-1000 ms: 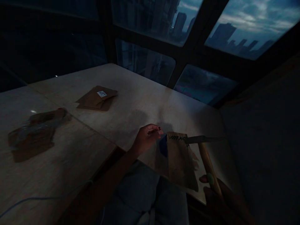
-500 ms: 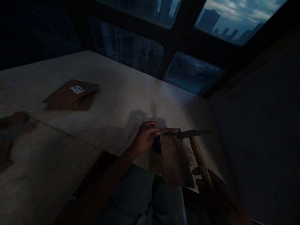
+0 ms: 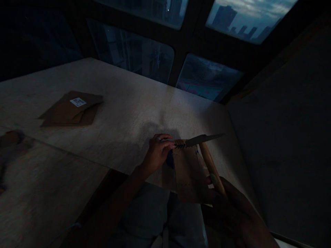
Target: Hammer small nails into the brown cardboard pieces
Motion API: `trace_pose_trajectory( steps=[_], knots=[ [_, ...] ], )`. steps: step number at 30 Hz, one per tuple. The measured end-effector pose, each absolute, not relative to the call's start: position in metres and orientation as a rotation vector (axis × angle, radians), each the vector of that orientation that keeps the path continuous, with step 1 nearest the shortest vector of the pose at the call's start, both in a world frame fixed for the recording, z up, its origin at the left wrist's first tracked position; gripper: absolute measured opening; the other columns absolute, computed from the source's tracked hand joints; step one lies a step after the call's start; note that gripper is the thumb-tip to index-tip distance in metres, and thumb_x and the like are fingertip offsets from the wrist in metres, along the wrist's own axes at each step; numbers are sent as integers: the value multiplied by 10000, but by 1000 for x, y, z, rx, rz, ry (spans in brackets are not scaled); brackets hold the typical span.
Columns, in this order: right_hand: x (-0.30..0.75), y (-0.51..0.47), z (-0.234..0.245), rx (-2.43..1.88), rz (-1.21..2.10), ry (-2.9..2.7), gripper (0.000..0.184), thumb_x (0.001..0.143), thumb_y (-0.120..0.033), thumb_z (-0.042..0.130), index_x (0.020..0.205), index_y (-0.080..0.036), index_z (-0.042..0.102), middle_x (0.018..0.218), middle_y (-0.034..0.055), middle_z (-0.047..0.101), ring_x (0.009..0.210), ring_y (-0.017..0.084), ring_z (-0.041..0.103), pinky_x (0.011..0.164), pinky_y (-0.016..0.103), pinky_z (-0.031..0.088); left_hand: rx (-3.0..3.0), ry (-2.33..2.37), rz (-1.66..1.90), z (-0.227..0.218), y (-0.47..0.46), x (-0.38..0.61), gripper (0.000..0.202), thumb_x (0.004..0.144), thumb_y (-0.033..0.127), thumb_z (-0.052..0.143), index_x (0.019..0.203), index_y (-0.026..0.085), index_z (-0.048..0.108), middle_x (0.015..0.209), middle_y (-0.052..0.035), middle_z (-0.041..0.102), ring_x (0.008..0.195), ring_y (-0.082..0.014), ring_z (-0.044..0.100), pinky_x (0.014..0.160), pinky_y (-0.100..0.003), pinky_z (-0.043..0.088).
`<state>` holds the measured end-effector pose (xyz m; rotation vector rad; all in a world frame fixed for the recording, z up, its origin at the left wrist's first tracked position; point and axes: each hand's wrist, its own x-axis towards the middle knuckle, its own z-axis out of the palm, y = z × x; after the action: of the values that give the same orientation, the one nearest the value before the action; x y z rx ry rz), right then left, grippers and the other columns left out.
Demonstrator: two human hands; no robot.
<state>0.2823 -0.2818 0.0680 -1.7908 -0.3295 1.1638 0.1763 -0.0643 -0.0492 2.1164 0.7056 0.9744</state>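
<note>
R hand closed around wooden handle of hammer, gripping the lower part; handle runs up & a bit L from the fist. Hammer head lies crosswise at the top, its L end in front of the upper edge of a brown cardboard pc; can't tell if it touches. L hand just L of the cardboard's top L corner, thumb & index tips brought nearly together there; too dark to tell what, if anything, is btwn them. Cardboard sits btwn the 2 hands, at the near edge of table, w/ a row of small dark marks along its top, starting right by the L fingertips. Dark blue thing partly hidden just below L fingertips. Flat cardboard stack w/ white label lies farther off, well L of both hands.
</note>
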Motion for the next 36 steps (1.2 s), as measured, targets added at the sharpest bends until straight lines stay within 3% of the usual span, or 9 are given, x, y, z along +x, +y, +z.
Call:
trace_pose_trajectory(
  steps=[3,8,14,20,27,33,36],
  knots=[
    [284,-279,71,-1863,1142,-437,566,760,-656,722,1131,-233,661,817,50,659,753,237,659,583,283,530,2144,711,984,-49,-66,175,177,907,150,638,915,258,778,1118,-53,728,1096,-249,625,949,-461,506],
    [289,-277,73,-1993,1104,-647,589,860,-657,611,1266,-232,649,637,-11,571,500,147,509,446,234,406,2127,689,1021,-51,-67,174,214,914,123,608,933,258,772,1099,-46,734,1073,-237,634,934,-446,518],
    [288,-274,78,-1982,1033,-769,560,878,-652,578,1223,-223,680,682,18,592,673,204,619,558,262,509,2143,686,1065,-53,-69,174,202,919,137,609,917,254,773,1065,-46,741,1046,-233,640,920,-435,521],
    [288,-275,76,-2041,969,-796,526,897,-632,561,1200,-219,684,593,-19,517,549,165,553,480,238,458,2175,707,1068,-54,-73,174,191,934,158,593,924,246,762,1084,-44,746,1051,-237,639,927,-450,505],
    [291,-264,69,-2002,996,-932,515,888,-612,567,1176,-204,694,908,67,696,822,222,651,664,263,528,2210,762,1077,-55,-77,174,219,966,215,553,922,253,764,1063,-50,749,1042,-231,647,918,-442,492],
    [286,-266,74,-1964,1136,-814,523,896,-594,589,1219,-188,661,812,43,677,750,208,643,639,263,517,2164,776,1071,-56,-79,175,216,969,251,556,947,252,770,1051,-56,753,1041,-236,649,926,-443,498],
    [286,-269,66,-1972,1065,-819,532,901,-618,565,1226,-207,658,907,64,712,836,229,662,711,285,533,2134,781,1081,-57,-80,175,208,968,260,561,944,256,767,1062,-60,753,1049,-239,652,944,-452,492]
  ],
)
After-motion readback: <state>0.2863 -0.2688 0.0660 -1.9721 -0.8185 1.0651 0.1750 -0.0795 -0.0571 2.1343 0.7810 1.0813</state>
